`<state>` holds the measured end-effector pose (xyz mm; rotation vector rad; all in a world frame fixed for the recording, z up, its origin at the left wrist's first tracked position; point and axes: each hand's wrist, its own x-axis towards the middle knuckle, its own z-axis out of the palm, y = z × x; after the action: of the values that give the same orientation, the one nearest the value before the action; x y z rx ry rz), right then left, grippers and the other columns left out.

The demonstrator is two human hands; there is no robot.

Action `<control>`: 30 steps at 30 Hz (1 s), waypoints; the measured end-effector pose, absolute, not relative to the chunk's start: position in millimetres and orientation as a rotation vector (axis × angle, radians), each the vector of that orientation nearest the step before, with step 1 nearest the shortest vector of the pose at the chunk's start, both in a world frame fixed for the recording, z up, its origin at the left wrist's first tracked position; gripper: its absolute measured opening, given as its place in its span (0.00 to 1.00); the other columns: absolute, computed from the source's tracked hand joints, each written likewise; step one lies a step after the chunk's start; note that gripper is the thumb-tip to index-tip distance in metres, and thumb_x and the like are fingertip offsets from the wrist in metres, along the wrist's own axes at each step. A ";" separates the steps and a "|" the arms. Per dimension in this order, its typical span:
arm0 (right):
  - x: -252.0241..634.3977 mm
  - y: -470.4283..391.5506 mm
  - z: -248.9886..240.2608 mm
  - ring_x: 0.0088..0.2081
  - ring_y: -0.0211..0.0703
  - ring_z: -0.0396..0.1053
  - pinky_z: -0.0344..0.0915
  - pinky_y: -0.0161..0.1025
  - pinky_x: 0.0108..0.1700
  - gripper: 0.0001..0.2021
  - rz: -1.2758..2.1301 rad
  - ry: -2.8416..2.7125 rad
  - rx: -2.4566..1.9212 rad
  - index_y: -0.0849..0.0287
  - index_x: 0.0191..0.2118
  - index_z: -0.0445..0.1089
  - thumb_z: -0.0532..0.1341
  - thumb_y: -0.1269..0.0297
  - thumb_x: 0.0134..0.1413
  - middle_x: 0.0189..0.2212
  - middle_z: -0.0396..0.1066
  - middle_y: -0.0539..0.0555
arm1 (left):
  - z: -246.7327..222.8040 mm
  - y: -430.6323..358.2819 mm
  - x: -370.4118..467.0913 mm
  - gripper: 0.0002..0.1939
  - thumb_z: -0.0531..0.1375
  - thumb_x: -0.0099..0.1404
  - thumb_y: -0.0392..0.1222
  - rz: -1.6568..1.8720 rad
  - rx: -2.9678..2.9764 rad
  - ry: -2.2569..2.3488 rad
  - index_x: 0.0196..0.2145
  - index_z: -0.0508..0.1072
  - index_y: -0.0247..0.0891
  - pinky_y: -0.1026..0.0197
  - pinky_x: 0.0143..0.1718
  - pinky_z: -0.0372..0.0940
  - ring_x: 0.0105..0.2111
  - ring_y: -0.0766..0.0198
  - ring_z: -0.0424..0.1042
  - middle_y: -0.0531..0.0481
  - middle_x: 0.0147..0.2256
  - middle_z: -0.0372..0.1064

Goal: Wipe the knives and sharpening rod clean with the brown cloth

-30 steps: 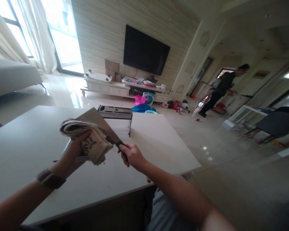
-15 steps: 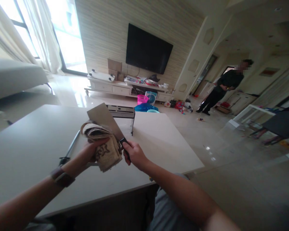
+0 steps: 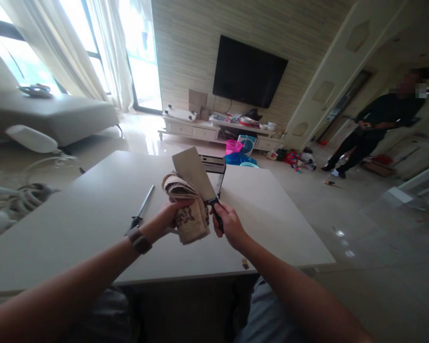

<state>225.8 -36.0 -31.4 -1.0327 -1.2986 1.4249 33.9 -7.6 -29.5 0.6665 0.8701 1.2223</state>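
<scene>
My right hand (image 3: 230, 224) is closed round the black handle of a cleaver (image 3: 194, 171), whose broad blade tilts up and to the left. A folded beige towel (image 3: 191, 224) with a dark brown pattern is gripped in my left hand (image 3: 169, 216), close against the near side of the blade. Whether the cloth touches the steel I cannot tell. Left of my left hand, a sharpening steel (image 3: 146, 205) with a black handle lies on the white table (image 3: 93, 205). Behind the cleaver stands a knife block (image 3: 214, 164) with a slotted top, partly hidden by the blade.
A small colourful sticker (image 3: 245, 263) is at the table's near edge. Beyond the table are a blue plastic bag (image 3: 238, 158), a pink basket (image 3: 233, 146) and a low TV cabinet (image 3: 200, 132). A person in dark clothes (image 3: 375, 124) stands at the right. A white chair (image 3: 34, 138) is at the left.
The view has swung left, so the scene sits further right. Both hands keep their hold on the towel and the cleaver. The person at the right appears nearer.
</scene>
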 end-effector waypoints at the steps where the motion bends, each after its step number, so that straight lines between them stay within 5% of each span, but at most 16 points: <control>1: 223.6 -37.0 -34.0 0.11 0.31 0.54 0.50 0.31 0.12 0.20 1.419 -1.295 -1.046 0.57 0.33 0.63 0.58 0.42 0.58 0.14 0.58 0.39 | -32.0 -9.5 38.0 0.24 0.75 0.43 0.38 1.230 0.671 0.885 0.39 0.76 0.32 0.53 0.31 0.76 0.30 0.49 0.80 0.38 0.36 0.80; 25: 232.2 -34.8 -31.4 0.11 0.31 0.55 0.49 0.30 0.14 0.20 1.405 -1.417 -1.018 0.57 0.34 0.63 0.57 0.42 0.60 0.15 0.59 0.40 | -26.5 -3.5 28.3 0.27 0.77 0.38 0.36 1.297 0.969 0.976 0.38 0.77 0.32 0.50 0.40 0.74 0.34 0.51 0.78 0.41 0.36 0.79; 30: 222.7 -39.4 -38.0 0.12 0.32 0.55 0.52 0.31 0.13 0.22 1.412 -1.367 -1.090 0.57 0.34 0.63 0.58 0.40 0.58 0.15 0.59 0.41 | -31.7 -13.0 40.2 0.22 0.75 0.44 0.41 1.307 0.837 0.981 0.37 0.78 0.33 0.52 0.40 0.73 0.35 0.52 0.78 0.42 0.36 0.79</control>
<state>222.7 -39.4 -38.0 -1.0895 -1.3672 1.4119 40.2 -13.0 -31.7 0.8374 0.9814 1.3073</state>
